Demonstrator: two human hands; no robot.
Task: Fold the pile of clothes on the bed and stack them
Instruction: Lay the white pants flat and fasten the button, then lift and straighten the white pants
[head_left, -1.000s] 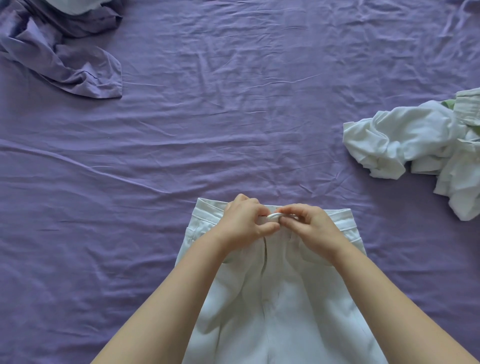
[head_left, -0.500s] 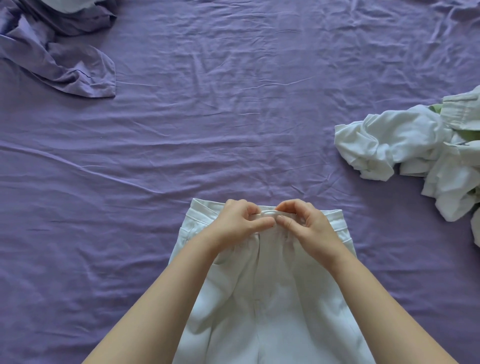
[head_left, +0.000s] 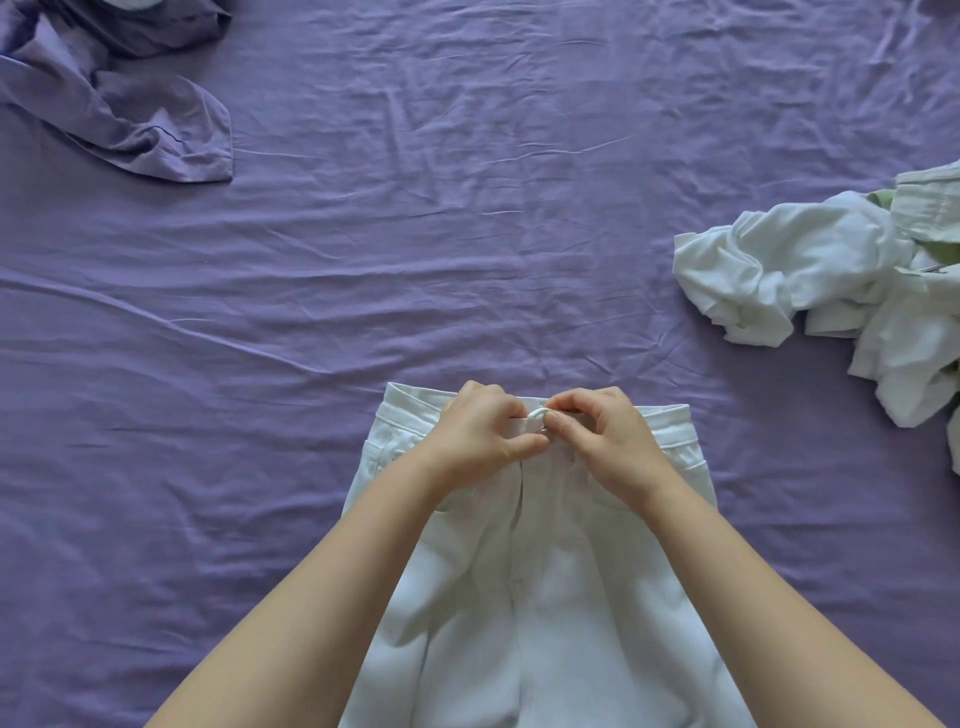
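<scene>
A pair of white denim trousers (head_left: 540, 597) is laid flat on the bed, which is covered by a wrinkled purple sheet (head_left: 467, 208), with the waistband at the far end and the legs running back toward the person and out of frame. The flat, front-up placement is judged to serve fastening the fly before any fold is made. The left hand (head_left: 480, 441) and the right hand (head_left: 605, 441) are brought together at the centre of the waistband, each with curled fingers pinching the fabric on its own side of the closure; a small metallic glint, presumably the button, is seen between the thumbs. Whether the button is already through its hole cannot be told. A crumpled heap of white and pale green clothes (head_left: 841, 280) is left near the right edge of the bed, well apart from the trousers, presumably as the unfolded stock. A rumpled purple garment (head_left: 119, 109) lies at the far left corner. No folded stack is visible, so the task is judged to be at an early stage.
</scene>
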